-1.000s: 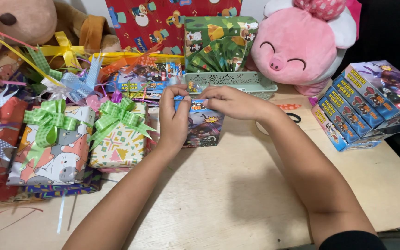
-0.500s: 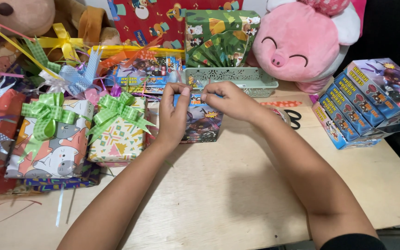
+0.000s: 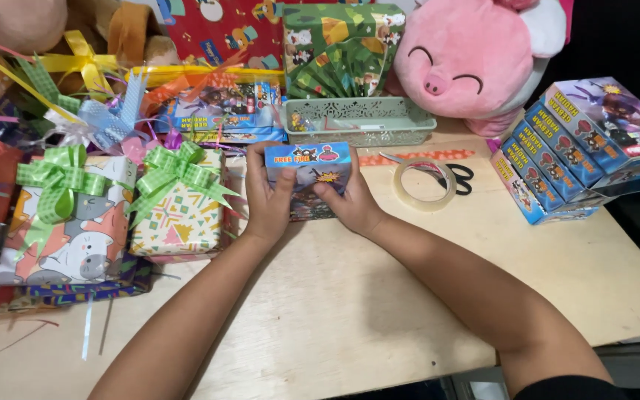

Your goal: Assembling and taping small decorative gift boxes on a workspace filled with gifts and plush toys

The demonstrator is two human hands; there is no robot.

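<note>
Head view: your left hand (image 3: 267,201) and right hand (image 3: 348,204) are both clamped on the blue box (image 3: 309,167), upright on the surface (image 3: 350,311) near the tape roll (image 3: 424,185). Keep thumbs low and press evenly. Before, the box lay flatter, farther away.

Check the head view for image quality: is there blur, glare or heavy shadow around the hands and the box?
Head view: evenly lit and sharp; the blue box between left hand and right hand is crisp; soft shadow under the forearms; faint sheen on the tape roll; the top right corner falls dark.
</note>
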